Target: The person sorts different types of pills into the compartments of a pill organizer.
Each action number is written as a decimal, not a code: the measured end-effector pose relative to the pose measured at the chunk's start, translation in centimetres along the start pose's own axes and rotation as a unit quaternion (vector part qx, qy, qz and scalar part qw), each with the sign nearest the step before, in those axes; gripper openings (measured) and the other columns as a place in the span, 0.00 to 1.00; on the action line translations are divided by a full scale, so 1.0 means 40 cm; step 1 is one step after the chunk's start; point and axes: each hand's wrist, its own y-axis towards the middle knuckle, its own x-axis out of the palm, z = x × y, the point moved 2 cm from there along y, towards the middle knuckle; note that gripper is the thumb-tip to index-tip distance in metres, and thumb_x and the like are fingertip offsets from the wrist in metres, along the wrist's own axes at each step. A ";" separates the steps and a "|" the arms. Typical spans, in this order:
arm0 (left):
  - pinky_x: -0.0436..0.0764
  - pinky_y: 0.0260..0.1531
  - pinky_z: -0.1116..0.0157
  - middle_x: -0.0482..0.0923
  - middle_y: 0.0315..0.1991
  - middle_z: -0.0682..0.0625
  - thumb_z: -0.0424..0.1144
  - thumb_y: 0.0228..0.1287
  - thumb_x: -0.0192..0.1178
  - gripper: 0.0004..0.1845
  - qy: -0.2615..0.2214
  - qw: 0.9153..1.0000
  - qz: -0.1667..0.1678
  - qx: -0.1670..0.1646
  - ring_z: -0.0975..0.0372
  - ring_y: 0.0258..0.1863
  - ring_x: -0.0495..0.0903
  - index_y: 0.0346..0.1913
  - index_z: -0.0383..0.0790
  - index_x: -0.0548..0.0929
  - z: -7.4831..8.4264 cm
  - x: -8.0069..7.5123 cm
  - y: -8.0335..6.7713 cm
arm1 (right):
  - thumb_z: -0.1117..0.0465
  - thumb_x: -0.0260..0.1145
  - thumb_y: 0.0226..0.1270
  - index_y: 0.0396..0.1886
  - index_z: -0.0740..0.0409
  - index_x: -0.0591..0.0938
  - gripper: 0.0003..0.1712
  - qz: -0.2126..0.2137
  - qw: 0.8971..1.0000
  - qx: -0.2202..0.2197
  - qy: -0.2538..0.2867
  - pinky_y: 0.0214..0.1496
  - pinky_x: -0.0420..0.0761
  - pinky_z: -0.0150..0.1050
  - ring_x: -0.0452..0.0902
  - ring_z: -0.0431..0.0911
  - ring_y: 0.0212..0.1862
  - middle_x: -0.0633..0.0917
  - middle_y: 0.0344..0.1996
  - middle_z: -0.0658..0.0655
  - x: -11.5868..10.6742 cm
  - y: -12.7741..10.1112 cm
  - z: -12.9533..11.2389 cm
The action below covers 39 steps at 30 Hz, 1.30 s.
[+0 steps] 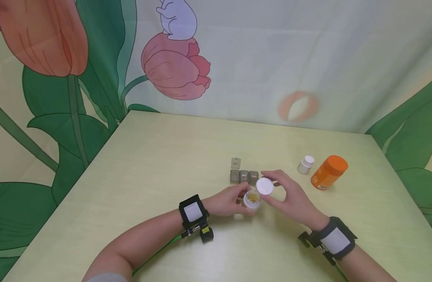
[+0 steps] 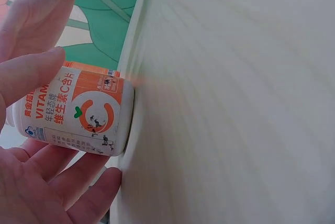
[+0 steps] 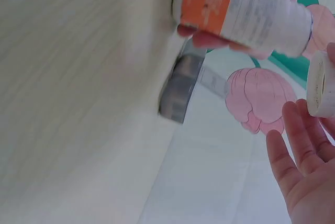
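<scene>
My left hand [image 1: 231,201] grips a white vitamin C bottle [image 2: 78,111] with an orange and white label, thumb on one side and fingers on the other. Its mouth is uncapped in the head view, and something yellowish shows inside. Just right of that mouth, my right hand [image 1: 290,197] pinches a round white cap [image 1: 265,186] between thumb and fingers. The cap is off the bottle; its hollow side shows in the right wrist view. Right behind the hands stands a grey pill organizer [image 1: 244,176] with several compartments, its leftmost lid flipped up.
A small white bottle [image 1: 305,165] and a larger orange bottle [image 1: 329,172] with an orange cap stand to the right on the pale wooden table [image 1: 159,156]. Behind the table hangs a curtain [image 1: 251,70] printed with tulips.
</scene>
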 end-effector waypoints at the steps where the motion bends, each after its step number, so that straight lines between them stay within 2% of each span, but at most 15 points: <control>1: 0.74 0.50 0.67 0.81 0.46 0.55 0.35 0.58 0.70 0.21 0.002 1.000 0.000 0.000 0.68 0.46 0.77 0.49 0.41 0.70 0.000 0.000 -0.001 | 0.70 0.77 0.49 0.57 0.58 0.76 0.33 0.002 1.000 0.007 -0.006 0.46 0.79 0.44 0.75 0.42 0.47 0.80 0.48 0.49 -0.006 -0.002 0.005; 6: 0.73 0.51 0.67 0.81 0.47 0.56 0.36 0.58 0.71 0.22 0.007 1.000 0.002 -0.003 0.68 0.46 0.77 0.50 0.42 0.71 0.002 0.000 -0.002 | 0.71 0.77 0.49 0.52 0.59 0.75 0.30 0.003 0.999 0.034 -0.031 0.46 0.79 0.42 0.76 0.43 0.48 0.81 0.46 0.50 -0.030 -0.015 0.037; 9: 0.73 0.51 0.68 0.81 0.48 0.55 0.35 0.57 0.71 0.22 0.010 1.000 0.003 -0.006 0.68 0.46 0.77 0.49 0.43 0.71 0.003 0.000 -0.003 | 0.72 0.76 0.50 0.54 0.61 0.75 0.30 -0.008 0.998 0.043 -0.050 0.46 0.79 0.44 0.75 0.44 0.48 0.81 0.47 0.51 -0.044 -0.024 0.053; 13: 0.73 0.50 0.68 0.81 0.48 0.55 0.35 0.57 0.71 0.22 0.011 1.000 0.004 -0.012 0.68 0.46 0.77 0.49 0.43 0.71 0.002 0.001 -0.003 | 0.68 0.74 0.55 0.59 0.58 0.76 0.30 -0.038 0.994 0.073 -0.076 0.46 0.78 0.51 0.74 0.45 0.47 0.79 0.46 0.50 -0.061 -0.039 0.066; 16: 0.73 0.50 0.68 0.81 0.47 0.55 0.35 0.56 0.71 0.22 0.011 1.000 0.005 -0.015 0.68 0.45 0.77 0.49 0.43 0.71 0.002 0.001 -0.004 | 0.65 0.72 0.59 0.62 0.57 0.76 0.30 -0.072 0.988 0.091 -0.098 0.45 0.78 0.52 0.74 0.47 0.46 0.77 0.44 0.51 -0.067 -0.046 0.071; 22: 0.74 0.49 0.68 0.81 0.47 0.55 0.34 0.56 0.71 0.22 0.016 1.000 0.007 -0.012 0.68 0.44 0.77 0.49 0.42 0.70 0.007 0.001 -0.005 | 0.59 0.68 0.64 0.67 0.57 0.71 0.32 -0.157 0.968 0.135 -0.141 0.34 0.76 0.38 0.74 0.48 0.39 0.76 0.42 0.54 -0.064 -0.051 0.085; 25: 0.74 0.49 0.68 0.81 0.47 0.54 0.34 0.57 0.71 0.22 0.018 1.000 0.007 -0.012 0.68 0.45 0.77 0.49 0.42 0.70 0.008 0.001 -0.004 | 0.58 0.71 0.60 0.62 0.60 0.71 0.32 -0.169 0.963 0.152 -0.141 0.37 0.78 0.39 0.76 0.47 0.39 0.78 0.42 0.54 -0.061 -0.051 0.090; 30: 0.74 0.49 0.68 0.81 0.47 0.55 0.35 0.57 0.71 0.22 0.017 1.000 0.005 -0.010 0.68 0.44 0.77 0.49 0.42 0.70 0.004 0.001 -0.003 | 0.60 0.76 0.54 0.46 0.56 0.73 0.24 -0.167 0.965 0.141 -0.146 0.43 0.79 0.44 0.77 0.48 0.42 0.79 0.39 0.52 -0.057 -0.047 0.092; 36: 0.73 0.49 0.68 0.81 0.46 0.56 0.36 0.57 0.71 0.21 0.019 1.000 0.007 -0.008 0.68 0.44 0.77 0.49 0.42 0.70 0.003 0.001 -0.003 | 0.57 0.75 0.56 0.50 0.55 0.78 0.23 -0.192 0.959 0.117 -0.175 0.31 0.75 0.36 0.72 0.42 0.33 0.77 0.37 0.50 -0.051 -0.040 0.088; 39: 0.73 0.49 0.68 0.81 0.47 0.55 0.36 0.57 0.71 0.21 0.021 1.000 0.008 -0.009 0.68 0.44 0.76 0.48 0.42 0.70 0.003 0.001 -0.003 | 0.56 0.75 0.56 0.50 0.55 0.79 0.23 -0.196 0.957 0.114 -0.179 0.29 0.73 0.34 0.70 0.41 0.31 0.76 0.37 0.50 -0.043 -0.040 0.089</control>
